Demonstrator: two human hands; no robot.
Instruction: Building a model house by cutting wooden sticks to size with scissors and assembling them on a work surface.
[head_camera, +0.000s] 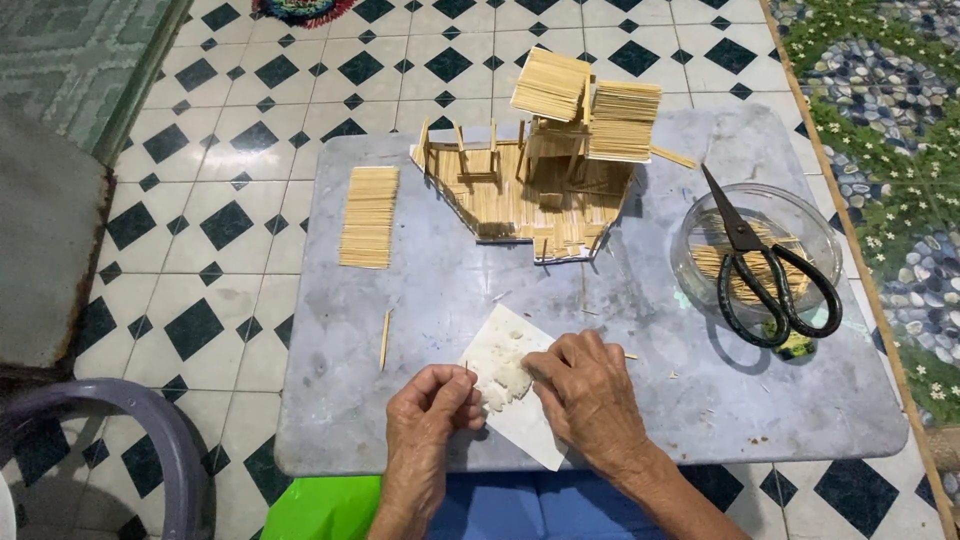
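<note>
So, a thin stick (466, 372) is pinched between the fingertips of the left hand (432, 412), and its end is being worked into the white glue blob (502, 380) on the paper scrap (520, 400) at the near edge of the board (420, 300). The right hand (583, 388) is laid on the paper beside the blob, fingers curled together and pressed down. Whether anything is held under them can't be told.

By the look of it, the glue-loading step is what's in hand, just a dab being picked up on the stick. The next move probably calls for the stick to be carried across the board to the house (540, 180) without the glue being smeared, then set down gently so the little posts aren't knocked. That model is well apart from the hands, at the far side, with two stick panels propped on top as a roof.

Around it: a flat mat (369, 216) of sticks is laid to the left, a loose stick (384, 340) is left just beside the paper, and black scissors (765, 270) are rested across a clear bowl (700, 220) of more sticks on the right. The straight path to the house is open, though the roof panels look easy to bump.
</note>
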